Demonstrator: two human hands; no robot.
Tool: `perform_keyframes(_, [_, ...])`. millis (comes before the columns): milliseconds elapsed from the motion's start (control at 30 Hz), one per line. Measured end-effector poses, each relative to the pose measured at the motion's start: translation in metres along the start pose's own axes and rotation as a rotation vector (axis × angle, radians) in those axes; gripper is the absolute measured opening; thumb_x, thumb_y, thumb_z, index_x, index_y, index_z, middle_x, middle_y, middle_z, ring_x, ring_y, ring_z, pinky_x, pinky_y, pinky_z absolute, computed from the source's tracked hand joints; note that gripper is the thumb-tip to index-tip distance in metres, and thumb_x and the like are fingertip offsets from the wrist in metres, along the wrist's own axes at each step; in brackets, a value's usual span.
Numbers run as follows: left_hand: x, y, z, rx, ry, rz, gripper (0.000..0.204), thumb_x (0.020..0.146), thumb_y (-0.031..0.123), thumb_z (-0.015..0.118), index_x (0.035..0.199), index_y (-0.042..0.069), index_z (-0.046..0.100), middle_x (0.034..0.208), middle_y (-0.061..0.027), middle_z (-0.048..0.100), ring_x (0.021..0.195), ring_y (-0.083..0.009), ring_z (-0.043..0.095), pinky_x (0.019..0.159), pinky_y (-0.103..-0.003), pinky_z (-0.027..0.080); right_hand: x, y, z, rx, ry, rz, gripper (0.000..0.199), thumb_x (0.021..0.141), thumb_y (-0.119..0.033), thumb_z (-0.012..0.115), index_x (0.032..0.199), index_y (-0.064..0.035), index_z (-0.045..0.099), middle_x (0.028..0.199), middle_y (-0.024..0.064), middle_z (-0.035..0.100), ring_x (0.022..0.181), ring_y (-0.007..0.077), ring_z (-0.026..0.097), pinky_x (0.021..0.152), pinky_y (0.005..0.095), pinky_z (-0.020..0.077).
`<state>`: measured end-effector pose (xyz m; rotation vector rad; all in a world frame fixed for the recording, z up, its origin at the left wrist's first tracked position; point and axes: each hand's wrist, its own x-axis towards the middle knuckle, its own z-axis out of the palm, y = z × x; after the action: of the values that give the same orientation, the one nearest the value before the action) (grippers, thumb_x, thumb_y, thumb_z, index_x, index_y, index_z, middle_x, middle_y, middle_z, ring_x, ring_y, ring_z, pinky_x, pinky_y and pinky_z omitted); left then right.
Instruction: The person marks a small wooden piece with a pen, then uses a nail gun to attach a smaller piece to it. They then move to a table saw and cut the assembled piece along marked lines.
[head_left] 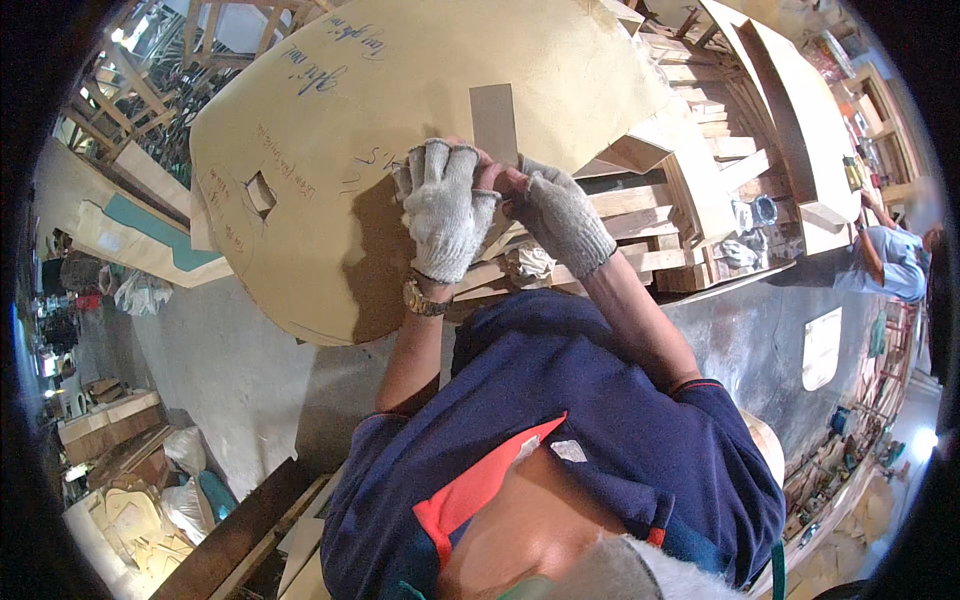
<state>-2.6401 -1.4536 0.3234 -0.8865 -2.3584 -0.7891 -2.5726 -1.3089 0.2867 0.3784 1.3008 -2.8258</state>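
Note:
Both of my hands wear pale knitted gloves with bare fingertips. My left hand (438, 215) is over a large tan sheet (330, 160) with rounded edges and handwritten marks; its fingers are curled. My right hand (562, 215) lies beside it, its fingers closed and meeting the left thumb. Just beyond the meeting fingertips is a small flat rectangular strip (493, 120), its lower end partly covered by them. Whatever is pinched between the fingers is hidden. A small cut-out hole (261, 195) shows in the sheet's left part.
Stacked wooden slats (640, 215) lie to the right of the sheet, with a crumpled white wad (530, 262) near my right wrist. A long curved panel (790, 110) stands farther right. Another person (888, 262) is at the far right. Scrap pieces (140, 530) lie at lower left.

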Motion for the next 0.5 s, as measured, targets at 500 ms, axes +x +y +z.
perform_keyframes(500, [0.003, -0.049, -0.013, 0.253, 0.048, -0.133, 0.021, 0.095, 0.033, 0.065, 0.097, 0.013, 0.061, 0.111, -0.0117, 0.058, 0.107, -0.0351, 0.053, 0.089, -0.054, 0.039, -0.012, -0.011, -0.018, -1.173, 0.434, -0.317, 0.037, 0.080, -0.025, 0.078, 0.105, -0.0038, 0.062, 0.078, 0.0150, 0.070, 0.070, 0.0278, 0.071, 0.065, 0.0397, 0.0552])
